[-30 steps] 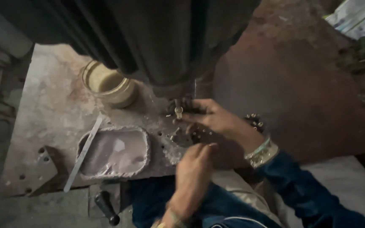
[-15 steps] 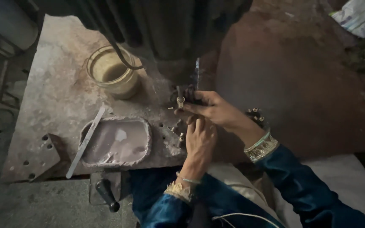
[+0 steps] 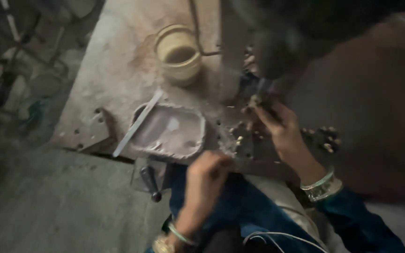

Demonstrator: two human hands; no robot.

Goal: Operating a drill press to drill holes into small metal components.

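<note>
My right hand (image 3: 280,129) reaches to the foot of a dark drill head (image 3: 277,51), its fingertips pinched on a small metal part (image 3: 258,99) under the bit. My left hand (image 3: 207,174) is at the front edge of the worn metal table (image 3: 118,70) with its fingers curled; the blur hides whether it holds anything. Several small brass-coloured parts (image 3: 236,138) lie scattered between the two hands. Both wrists wear bangles and blue sleeves.
A shallow grey metal tray (image 3: 169,132) with a flat metal strip (image 3: 137,124) laid across its left rim sits left of my hands. A round cream pot (image 3: 178,54) stands behind it. A black handle (image 3: 150,182) sticks out below the table edge. More small parts (image 3: 326,138) lie to the right.
My left hand has drawn back from beside the right hand to the table's front edge. The right hand stays at the drill. The view has swung and blurred.
</note>
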